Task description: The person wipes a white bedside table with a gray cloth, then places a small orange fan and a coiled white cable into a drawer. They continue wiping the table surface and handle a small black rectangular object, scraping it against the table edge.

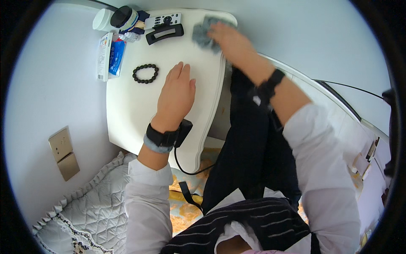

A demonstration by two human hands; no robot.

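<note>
On the white tabletop (127,111) of a small table, my left hand (176,92) lies palm down with its fingers nearly together, holding nothing. My right hand (230,41) presses a crumpled grey-green cloth (203,35) on the tabletop's far right corner; hand and cloth are a little blurred. A black bead bracelet (146,73) lies left of my left hand. Beyond it are a black hair clip (165,33) and a white remote control (163,20), the clip partly over the remote.
Jars, one with a black lid (121,16), small bottles (130,37) and a white box (104,57) with a blue packet (117,57) line the table's left edge. A quilted bedspread (98,203) lies at lower left. A cable (190,173) runs from my left wrist device.
</note>
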